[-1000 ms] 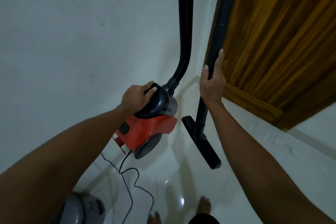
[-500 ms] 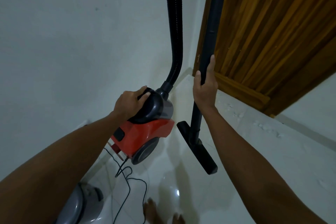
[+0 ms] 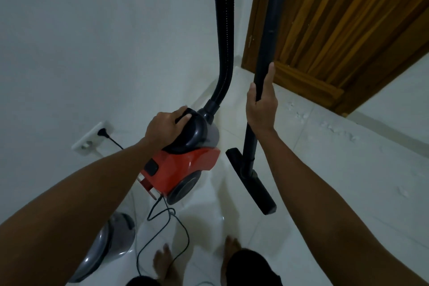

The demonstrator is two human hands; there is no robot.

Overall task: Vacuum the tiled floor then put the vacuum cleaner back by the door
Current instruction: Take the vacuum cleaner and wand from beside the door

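A red and black vacuum cleaner [image 3: 185,165] hangs tilted just above the white tiled floor [image 3: 325,193] near the wall corner. My left hand [image 3: 166,126] grips its black top handle. A ribbed black hose [image 3: 225,30] rises from its front out of the top of the view. My right hand [image 3: 262,104] is closed around the black wand [image 3: 269,30], which stands nearly upright. The flat floor nozzle [image 3: 253,183] at the wand's foot sits at floor level right of the body. The brown wooden door [image 3: 336,18] stands just behind the wand.
A black power cord [image 3: 171,234] loops over the tiles from the vacuum's rear to a plug in the white wall socket [image 3: 92,138]. A grey round bin [image 3: 104,246] stands at lower left. My bare feet [image 3: 162,260] are below. Small white debris [image 3: 334,127] dots the floor near the door.
The view has tilted down and shifted, bringing the wall socket and plug into sight. The vacuum body and nozzle sit lower in the frame; both hands keep their grips.
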